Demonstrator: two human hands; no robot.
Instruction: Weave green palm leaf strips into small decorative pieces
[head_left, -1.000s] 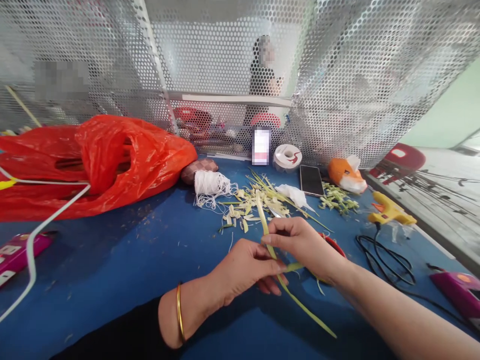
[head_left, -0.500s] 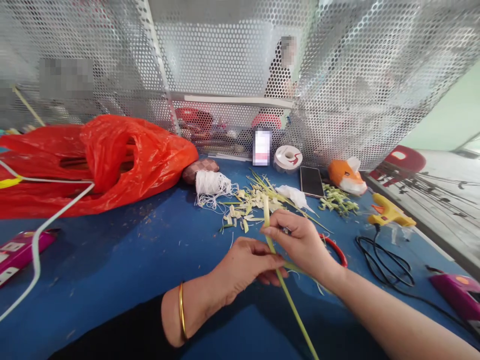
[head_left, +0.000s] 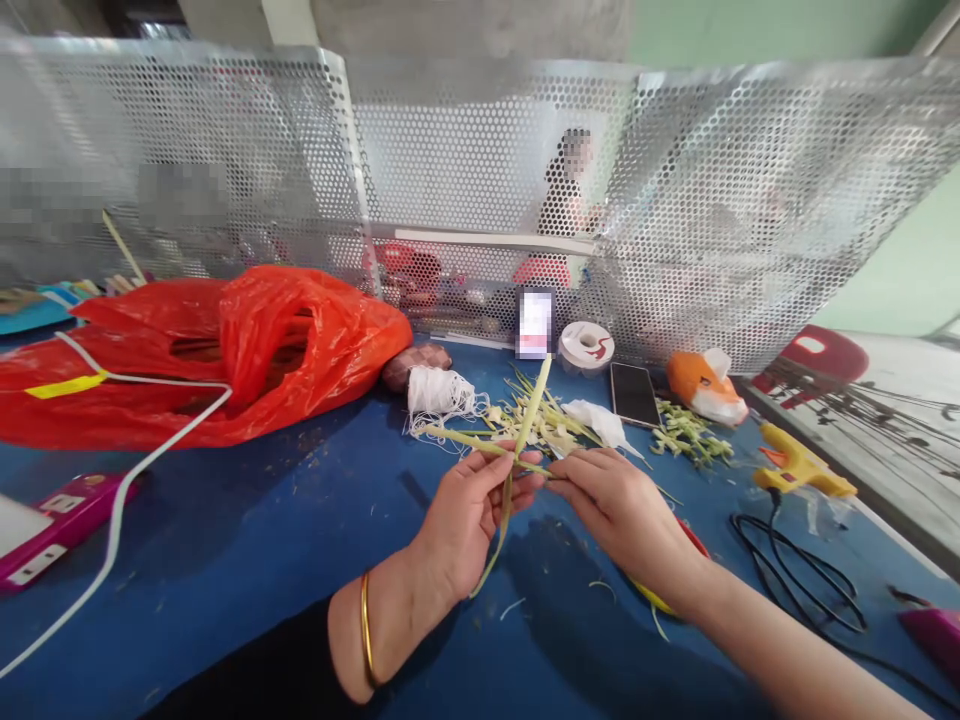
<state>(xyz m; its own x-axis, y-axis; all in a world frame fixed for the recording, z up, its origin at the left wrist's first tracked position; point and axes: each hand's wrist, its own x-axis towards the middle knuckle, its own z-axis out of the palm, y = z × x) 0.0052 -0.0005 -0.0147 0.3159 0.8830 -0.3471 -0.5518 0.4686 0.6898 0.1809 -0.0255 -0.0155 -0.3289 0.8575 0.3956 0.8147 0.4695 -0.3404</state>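
Two pale green plant strips cross each other between my hands. One strip (head_left: 531,408) points up and away, with a thin tail curving down toward the table. The other strip (head_left: 461,436) lies sideways across it. My left hand (head_left: 466,515), with a gold bangle at the wrist, pinches the crossing between thumb and fingers. My right hand (head_left: 626,510) is closed on the right end of the sideways strip. Just beyond my hands lie cut strip scraps (head_left: 547,425) and a white string spool (head_left: 442,390). Under my right hand, red and yellow handles are partly hidden.
A red plastic bag (head_left: 270,340) fills the left, with a white cable (head_left: 116,530) before it. Rightward are a ribbon roll (head_left: 586,345), a dark phone (head_left: 634,393), an orange-and-white figure (head_left: 705,382) and a yellow glue gun (head_left: 806,462). A perforated metal screen (head_left: 480,160) stands behind; a person shows through it.
The strips have turned from one long diagonal piece to an upright crossing. My right hand has moved down and right onto the sideways strip. The camera view has tilted up.
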